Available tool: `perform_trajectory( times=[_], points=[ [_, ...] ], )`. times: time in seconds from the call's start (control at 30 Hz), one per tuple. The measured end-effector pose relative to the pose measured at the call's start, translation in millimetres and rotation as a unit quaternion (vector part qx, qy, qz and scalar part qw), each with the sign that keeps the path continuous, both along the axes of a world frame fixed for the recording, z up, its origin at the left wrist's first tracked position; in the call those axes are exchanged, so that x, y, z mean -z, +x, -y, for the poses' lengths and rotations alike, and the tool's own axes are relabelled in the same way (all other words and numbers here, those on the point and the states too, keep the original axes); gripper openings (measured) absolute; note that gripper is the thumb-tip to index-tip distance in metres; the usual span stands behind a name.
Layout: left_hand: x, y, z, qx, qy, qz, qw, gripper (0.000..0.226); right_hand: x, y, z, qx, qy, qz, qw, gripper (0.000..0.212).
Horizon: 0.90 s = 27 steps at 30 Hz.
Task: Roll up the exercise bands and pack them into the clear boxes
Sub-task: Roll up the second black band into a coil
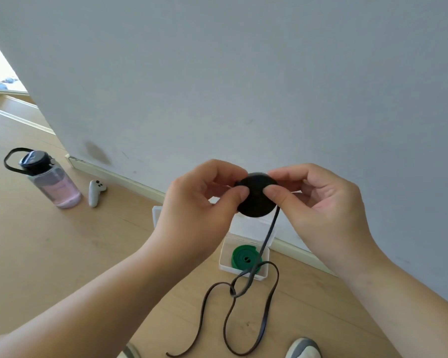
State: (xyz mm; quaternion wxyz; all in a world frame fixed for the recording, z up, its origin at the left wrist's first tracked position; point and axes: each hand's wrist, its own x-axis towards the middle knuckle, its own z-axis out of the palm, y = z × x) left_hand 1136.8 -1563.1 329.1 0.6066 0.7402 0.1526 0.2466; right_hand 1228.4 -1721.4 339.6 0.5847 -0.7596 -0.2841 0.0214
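A black exercise band [256,200] is wound into a tight round roll held in the air between both hands. My left hand [197,210] pinches its left side with thumb and fingers, and my right hand [321,205] pinches its right side. The band's loose tail [267,244] hangs down from the roll and loops over the wooden floor. Below the roll, an open clear box [243,270] on the floor holds a rolled green band [246,258]. Its lid [254,228] stands up behind it, partly hidden by my hands.
A grey wall with a pale baseboard [130,179] runs behind the box. At the left on the floor stand a water bottle [52,179] with pink liquid and a white controller [95,193]. The toes of two shoes [304,348] show at the bottom edge.
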Motion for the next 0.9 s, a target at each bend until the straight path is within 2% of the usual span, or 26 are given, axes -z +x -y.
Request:
perform_trajectory(
  times=[0.1, 0.2, 0.27, 0.37, 0.5, 0.57, 0.73, 0.83, 0.9],
  points=[
    [-5, 1, -2, -0.003, -0.112, 0.038, 0.993, 0.019, -2, 1, -1, -0.022, 0.024, -0.025, 0.999, 0.035],
    [-3, 1, 1, 0.021, -0.172, 0.036, 0.984, 0.014, -1, 1, -1, -0.025, 0.039, -0.023, 0.999, 0.035],
    [2, 1, 2, 0.039, -0.126, 0.001, 0.991, 0.009, 1, 2, 1, -0.020, 0.015, 0.016, 1.000, 0.036],
    [7, 1, 3, 0.004, 0.073, -0.026, 0.997, 0.011, 3, 3, 2, -0.032, -0.036, 0.085, 0.995, 0.036],
    [6, -1, 2, 0.017, 0.102, 0.006, 0.995, 0.019, 0, 4, 3, -0.053, -0.060, 0.137, 0.987, 0.033],
    [6, -1, 2, 0.036, 0.119, 0.008, 0.992, 0.024, -1, 4, 3, -0.040, -0.063, 0.118, 0.990, 0.032],
    [6, 1, -3, 0.006, 0.023, 0.027, 0.999, 0.031, -4, 4, 3, 0.014, 0.012, -0.014, 1.000, 0.024],
    [2, 2, -2, 0.002, -0.090, 0.056, 0.994, 0.030, -5, 2, 2, -0.006, 0.037, -0.035, 0.999, 0.033],
    [1, 1, 1, 0.023, -0.132, 0.042, 0.990, 0.022, -3, 2, 2, -0.010, 0.030, -0.021, 0.999, 0.036]
  ],
)
